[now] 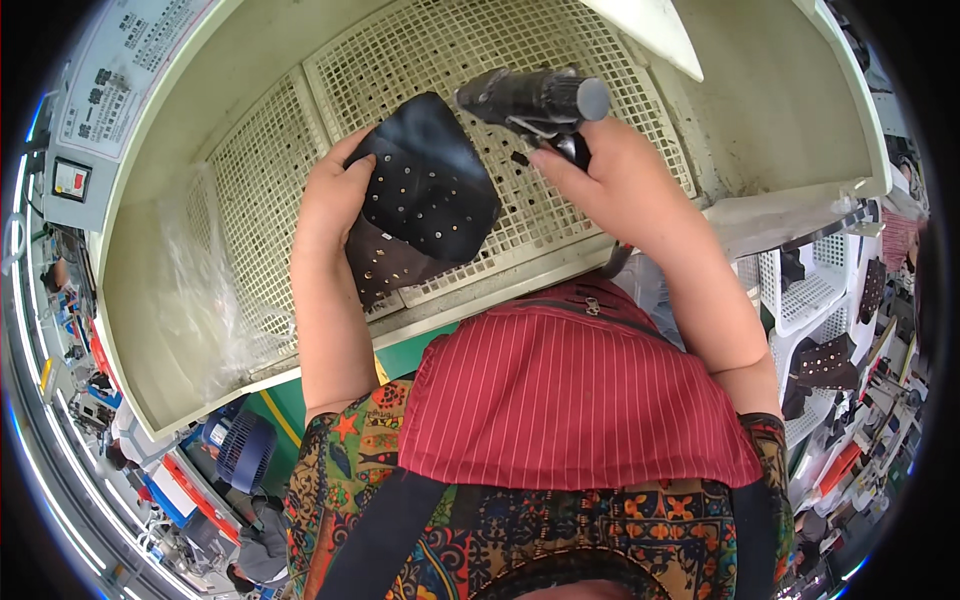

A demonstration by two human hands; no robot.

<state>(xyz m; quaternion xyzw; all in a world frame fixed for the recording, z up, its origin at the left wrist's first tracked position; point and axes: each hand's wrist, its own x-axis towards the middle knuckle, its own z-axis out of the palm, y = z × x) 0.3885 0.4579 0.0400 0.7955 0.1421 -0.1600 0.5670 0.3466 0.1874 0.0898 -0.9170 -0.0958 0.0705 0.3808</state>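
Observation:
My left hand [335, 195] grips the left edge of a black leather-like piece [432, 185], thumb on top. Small metal studs or eyelets dot the piece, and its upper part has a smooth sheen. Below it, partly covered, a dark brown studded piece [385, 262] shows; whether my hand holds that one too I cannot tell. On the right, my right hand [622, 175] is wrapped round a black pistol-shaped spray gun [520, 100]. The gun's nose points left, above and right of the black piece, without touching it. Its handle is mostly hidden by my fingers.
Under my hands lies a cream plastic grating [265, 165] inside a pale, high-walled booth [790, 110]. Clear plastic film [195, 290] hangs at its left side. White baskets [805, 290] with another studded piece [825, 362] stand at right. A blue fan [245, 450] is lower left.

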